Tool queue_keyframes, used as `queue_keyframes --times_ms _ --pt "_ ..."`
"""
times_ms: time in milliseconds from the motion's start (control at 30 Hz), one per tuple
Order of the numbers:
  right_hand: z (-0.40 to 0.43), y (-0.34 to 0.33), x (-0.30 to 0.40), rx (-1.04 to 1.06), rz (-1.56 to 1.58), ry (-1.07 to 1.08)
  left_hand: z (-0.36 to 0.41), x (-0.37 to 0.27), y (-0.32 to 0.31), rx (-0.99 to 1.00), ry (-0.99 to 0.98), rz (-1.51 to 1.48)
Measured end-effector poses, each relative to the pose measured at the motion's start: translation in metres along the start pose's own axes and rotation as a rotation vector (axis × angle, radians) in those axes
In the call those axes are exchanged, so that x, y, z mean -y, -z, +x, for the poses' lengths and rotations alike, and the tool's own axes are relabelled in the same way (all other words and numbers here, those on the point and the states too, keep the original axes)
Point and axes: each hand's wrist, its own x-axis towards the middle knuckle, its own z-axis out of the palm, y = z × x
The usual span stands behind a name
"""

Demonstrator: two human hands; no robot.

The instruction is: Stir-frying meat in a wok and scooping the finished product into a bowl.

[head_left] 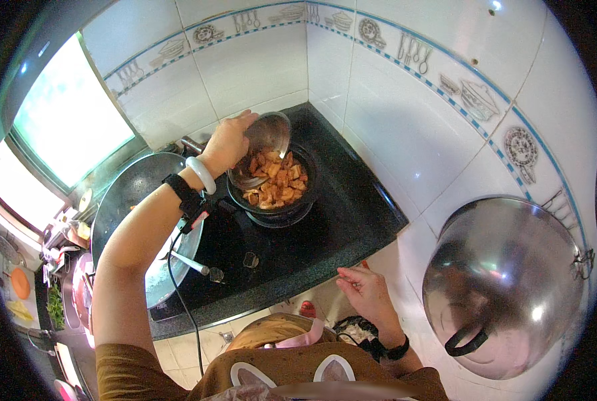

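Note:
My left hand (228, 140), with a white bangle at its wrist, grips a steel bowl (271, 131) by its rim. The bowl is tilted over a small dark pot (312, 170) on the black cooktop (338, 215). Browned chunks of food (283, 183), which look like meat, lie in the pot and against the bowl's lower side. Lower right, past the cooktop's front edge, my right hand (368, 293) hangs in the air with its fingers loosely bent. I see nothing held in it.
A large wok (143, 175) stands left of the pot, partly behind my left arm; a white-handled utensil (190, 261) rests in it. Tiled walls (378, 150) enclose the corner. A big steel lid (499, 290) hangs at the right. A black cable (178, 295) trails from my left wrist.

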Motion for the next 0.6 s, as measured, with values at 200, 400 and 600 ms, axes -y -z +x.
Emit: queue_keyframes --times_ms 200,400,600 --pt "0.001 -0.001 -0.006 0.008 -0.003 -0.007 -0.002 -0.003 0.001 -0.065 -0.129 0.099" --pt "-0.001 -0.007 -0.010 -0.015 0.064 -0.008 -0.001 -0.009 0.006 -0.174 -0.291 0.231" --pt "-0.002 -0.009 -0.012 0.021 0.026 0.000 -0.005 -0.016 0.010 -0.136 -0.214 0.230"
